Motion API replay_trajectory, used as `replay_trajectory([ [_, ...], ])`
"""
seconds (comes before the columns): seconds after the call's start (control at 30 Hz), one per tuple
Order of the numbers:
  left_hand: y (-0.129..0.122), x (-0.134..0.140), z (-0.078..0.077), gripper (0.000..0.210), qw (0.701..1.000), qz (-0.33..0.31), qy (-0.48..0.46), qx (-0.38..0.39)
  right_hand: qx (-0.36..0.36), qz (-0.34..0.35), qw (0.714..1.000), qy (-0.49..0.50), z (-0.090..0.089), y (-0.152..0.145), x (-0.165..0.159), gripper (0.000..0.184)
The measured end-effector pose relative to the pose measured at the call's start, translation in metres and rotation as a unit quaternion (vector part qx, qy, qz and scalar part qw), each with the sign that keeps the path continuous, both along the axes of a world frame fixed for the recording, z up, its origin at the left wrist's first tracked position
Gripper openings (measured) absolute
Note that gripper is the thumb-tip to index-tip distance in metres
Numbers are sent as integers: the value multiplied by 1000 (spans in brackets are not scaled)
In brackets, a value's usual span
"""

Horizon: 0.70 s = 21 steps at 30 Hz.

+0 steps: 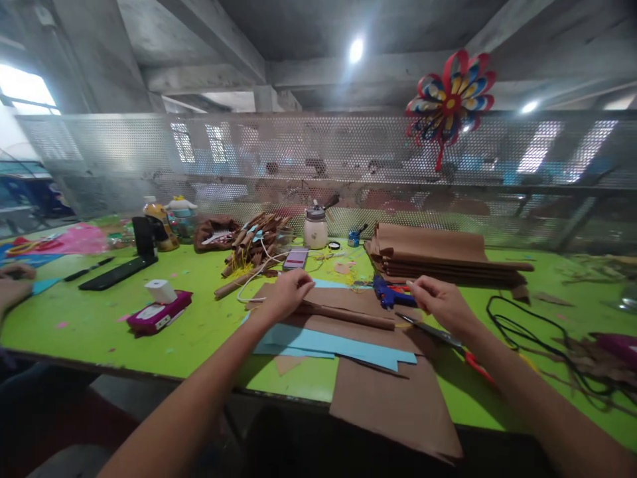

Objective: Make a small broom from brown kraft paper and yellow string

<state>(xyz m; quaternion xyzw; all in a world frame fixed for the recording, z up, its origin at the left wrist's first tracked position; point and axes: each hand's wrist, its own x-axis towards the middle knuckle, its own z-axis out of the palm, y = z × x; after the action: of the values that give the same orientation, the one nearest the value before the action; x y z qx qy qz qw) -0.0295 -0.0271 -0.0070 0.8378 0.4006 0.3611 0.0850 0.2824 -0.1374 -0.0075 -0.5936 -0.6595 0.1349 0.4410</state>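
Observation:
My left hand (290, 293) is closed in a pinch above the left end of a rolled brown paper tube (355, 316). Whatever its fingertips hold, if anything, is too small to make out. To the right, my right hand (438, 302) is also pinched, beside a blue glue gun (391, 293); its fingertips show nothing I can name. Scissors (432, 330) with red handles lie below that hand, partly behind the forearm. Light blue paper strips (338, 346) rest in front of the tube, over a brown paper sheet (393, 405) that overhangs the table edge.
Folded brown paper (432, 245) is stacked at the back right, near a black cable (527, 332). Paper rolls (253, 249), a phone (295, 259) and a white jar (315, 229) stand behind. A purple power strip (160, 313) lies left; another person's hand (14, 282) is far left.

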Motion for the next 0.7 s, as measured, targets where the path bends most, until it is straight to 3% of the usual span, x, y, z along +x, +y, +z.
replay_trajectory([
  [0.13, 4, -9, 4, 21, 997, 46, -55, -2, 15, -61, 997, -41, -4, -16, 25, 43],
  [0.3, -1, -11, 5, 22, 995, 48, -92, -12, -43, -97, 993, -56, -7, -46, 64, 35],
  [0.47, -8, 2, 6, 29, 994, 24, -98, -48, -70, -38, 997, 5, -2, -64, 77, 28],
  [0.6, -11, 16, 10, 38, 995, -20, -66, -67, -88, -3, 986, -141, 3, -63, 76, 25],
  [0.7, -11, 26, 8, 30, 993, -86, 62, -41, -110, -17, 961, -255, -1, -61, 78, 26],
])
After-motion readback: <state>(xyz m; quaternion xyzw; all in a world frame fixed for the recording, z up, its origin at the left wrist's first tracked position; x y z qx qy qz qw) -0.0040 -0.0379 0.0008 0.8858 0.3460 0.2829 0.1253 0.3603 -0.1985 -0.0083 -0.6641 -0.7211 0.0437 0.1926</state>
